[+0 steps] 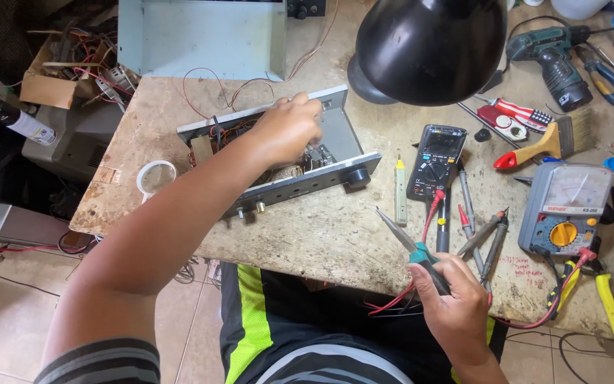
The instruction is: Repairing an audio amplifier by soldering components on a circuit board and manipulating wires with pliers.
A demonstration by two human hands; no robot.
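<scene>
My left hand (287, 128) reaches into an open grey metal chassis (346, 142) with a black knob (356, 177) on its front panel; the fingers are curled down among the parts inside, and whatever they touch is hidden. My right hand (456, 302) is at the bench's near edge, closed on the teal handles of long-nose pliers (401, 236), whose tips point up and left. A black digital multimeter (436, 161) lies just beyond the pliers.
A black lamp shade (431, 43) hangs over the bench's far side. To the right lie an analog meter (566, 210), probe leads (481, 238), a brush (552, 142), a cordless drill (552, 60) and yellow-handled pliers (609, 302). A tape roll (156, 176) sits at left.
</scene>
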